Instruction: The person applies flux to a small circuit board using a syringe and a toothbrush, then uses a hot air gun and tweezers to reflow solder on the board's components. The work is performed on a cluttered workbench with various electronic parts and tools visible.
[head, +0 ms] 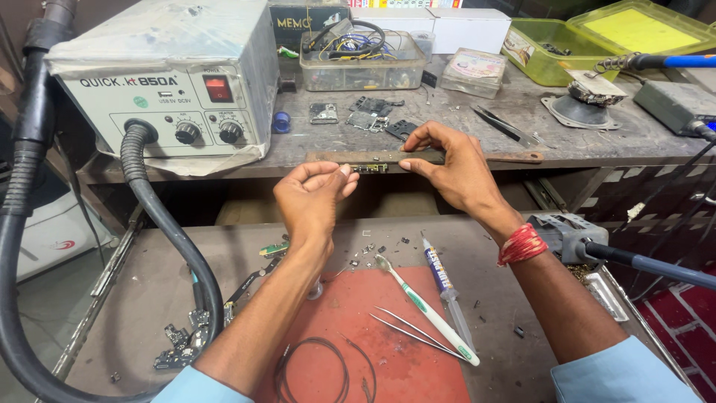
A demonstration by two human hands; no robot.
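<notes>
Both hands, left (313,195) and right (447,166), pinch a small circuit board (371,169); tweezers (406,328) lie below.

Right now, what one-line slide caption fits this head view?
Both hands, left hand and right hand, pinch a small circuit board at the shelf edge, above tweezers on a red mat.

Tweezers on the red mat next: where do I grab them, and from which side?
Grip the tweezers at their joined end, lower right beside the toothbrush, probably coming from above with the right hand. The two tips splay toward the upper left, so that end is thin and sharp. They lie flat on the red mat, so pinch across both arms where they meet.
</notes>
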